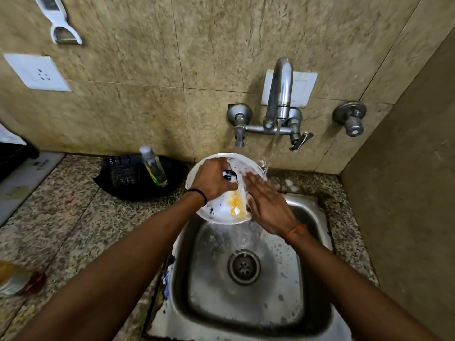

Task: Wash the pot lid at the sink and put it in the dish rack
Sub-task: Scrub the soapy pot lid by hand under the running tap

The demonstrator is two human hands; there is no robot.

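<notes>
Over the back edge of the square stainless-steel sink (246, 303), a round, pale metal pot lid (216, 210) with a black knob (230, 175) is held tilted, its face speckled with suds and an orange-yellow smear. The left hand (211, 180) is closed around the lid at the knob, fingers curled tight, a black band on that wrist. The right hand (267, 205) lies flat and open against the lid's right side, fingers stretched out and pressed to the surface, gripping nothing; an orange thread circles its wrist. Water runs from the curved chrome wall tap (279, 94) in a thin stream, striking the lid's upper right rim and spilling off the bottom edge into the basin above the round drain (243, 267). On the speckled granite counter (73, 217) to the left sits a black plastic tray (138, 178) holding a clear bottle (154, 166) that leans against the wall.
</notes>
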